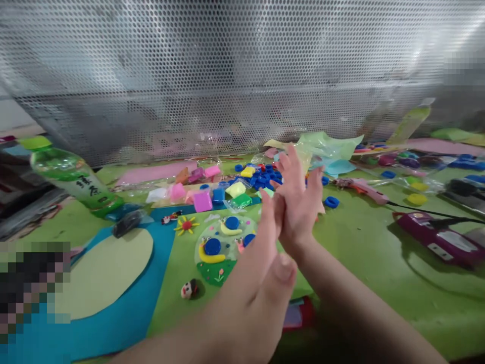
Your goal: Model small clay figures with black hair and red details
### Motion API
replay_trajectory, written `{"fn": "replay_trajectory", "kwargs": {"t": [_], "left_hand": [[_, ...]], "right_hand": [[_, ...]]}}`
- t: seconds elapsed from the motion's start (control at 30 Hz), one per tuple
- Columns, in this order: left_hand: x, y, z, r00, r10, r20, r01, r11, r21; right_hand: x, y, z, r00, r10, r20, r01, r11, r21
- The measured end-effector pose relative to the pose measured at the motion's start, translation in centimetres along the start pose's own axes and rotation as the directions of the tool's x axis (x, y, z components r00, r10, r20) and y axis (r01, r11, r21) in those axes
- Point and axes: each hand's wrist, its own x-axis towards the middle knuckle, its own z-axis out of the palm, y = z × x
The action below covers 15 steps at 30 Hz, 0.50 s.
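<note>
My left hand (261, 293) reaches forward from below, its thumb raised and its fingers stretched out. My right hand (297, 205) is held upright just beyond it with fingers spread, slightly blurred. The two hands meet or nearly meet at the palms; anything small between them is hidden. Beneath them lies a green sheet (172, 283) with a round clay picture: snails with blue bottle-cap shells (212, 246), a dark green patch (212, 273) with a flower, and a yellow-rayed sun (187, 225) at its upper left. A small clay head (188, 289) sits near the sheet's lower left.
Behind are several coloured clay blocks (203, 201) and a heap of blue caps (261, 178). A green bottle (76, 177) and a pale oval (109, 273) on blue card (151, 283) are left. Right lie a pink corded tool (366, 191) and a purple power strip (435, 237). Perforated metal (227, 76) stands behind.
</note>
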Motion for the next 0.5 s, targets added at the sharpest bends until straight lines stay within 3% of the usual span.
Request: {"fn": "replay_trajectory", "kwargs": {"t": [0.2,0.33,0.5], "left_hand": [[-1.9,2.7,-0.6,0.997,0.033,0.068,-0.025,0.992,-0.121],[-2.0,3.7,-1.1,0.999,-0.020,0.047,0.025,0.994,-0.107],[-2.4,4.1,0.7,0.994,-0.104,-0.010,0.103,0.989,-0.111]], "right_hand": [[-0.5,-0.6,-0.7,0.999,-0.025,-0.036,0.029,0.995,0.095],[-1.4,-1.5,0.2,0.998,0.069,-0.012,-0.067,0.994,0.091],[-1.7,-1.6,-0.4,0.992,0.129,0.005,-0.128,0.977,0.171]]}}
